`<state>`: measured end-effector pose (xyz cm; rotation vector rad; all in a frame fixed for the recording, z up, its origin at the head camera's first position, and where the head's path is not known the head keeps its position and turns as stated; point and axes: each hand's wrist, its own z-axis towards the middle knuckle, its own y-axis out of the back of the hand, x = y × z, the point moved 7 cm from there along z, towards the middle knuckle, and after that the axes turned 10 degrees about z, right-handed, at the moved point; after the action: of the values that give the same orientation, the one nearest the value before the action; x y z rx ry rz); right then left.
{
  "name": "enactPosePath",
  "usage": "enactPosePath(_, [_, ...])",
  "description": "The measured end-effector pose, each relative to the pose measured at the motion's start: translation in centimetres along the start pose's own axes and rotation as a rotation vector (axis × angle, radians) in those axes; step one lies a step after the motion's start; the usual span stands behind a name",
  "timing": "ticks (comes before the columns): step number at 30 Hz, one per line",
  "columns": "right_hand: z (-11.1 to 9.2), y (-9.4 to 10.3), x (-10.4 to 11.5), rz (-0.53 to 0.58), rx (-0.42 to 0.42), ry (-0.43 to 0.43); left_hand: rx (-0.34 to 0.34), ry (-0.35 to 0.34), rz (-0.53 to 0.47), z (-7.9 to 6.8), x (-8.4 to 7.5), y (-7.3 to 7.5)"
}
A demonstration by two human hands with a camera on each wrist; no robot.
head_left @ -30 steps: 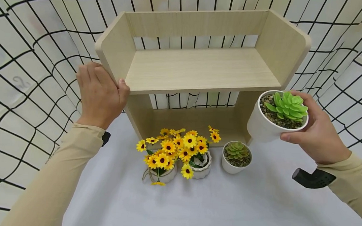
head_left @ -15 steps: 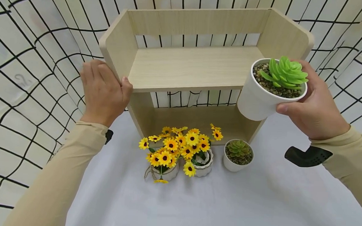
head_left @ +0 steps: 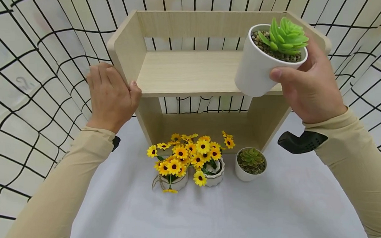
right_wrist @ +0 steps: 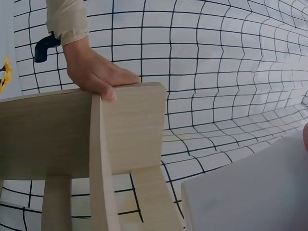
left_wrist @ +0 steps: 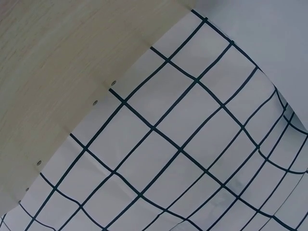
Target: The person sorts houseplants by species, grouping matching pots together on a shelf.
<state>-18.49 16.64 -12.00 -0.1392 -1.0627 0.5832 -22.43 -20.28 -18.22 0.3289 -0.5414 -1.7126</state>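
My right hand (head_left: 316,78) grips a white pot (head_left: 254,74) from its right side, thumb across the front. A bright green succulent (head_left: 285,36) stands in the pot on brown gravel. Pot and hand are raised in front of the upper board of a pale wooden shelf (head_left: 186,71), at its right part. In the right wrist view the white pot (right_wrist: 250,192) fills the lower right corner. My left hand (head_left: 111,96) holds the shelf's left side panel, thumb at the front edge and fingers around the outside. The right wrist view also shows this left hand (right_wrist: 96,72) on the panel.
Two pots of yellow flowers (head_left: 176,159) stand on the white cloth (head_left: 205,219) before the shelf's lower level. To their right is a smaller white pot (head_left: 247,175) with a dull green succulent. Black wire mesh (head_left: 35,91) surrounds the shelf at the back and sides.
My right hand has lifted the potted succulent up and to the left, from beside the shelf to in front of its upper board. My left hand keeps its hold on the side panel.
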Motion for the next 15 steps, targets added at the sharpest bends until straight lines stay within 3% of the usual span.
enactPosePath(7, [2.6,-0.2,-0.5,-0.038,-0.051,0.032,0.008,-0.001,0.003,0.0,-0.1,0.0])
enactPosePath(15, [4.8,1.1,-1.4,-0.080,-0.173,-0.025,0.023,0.007,0.007,0.0,0.0,0.1])
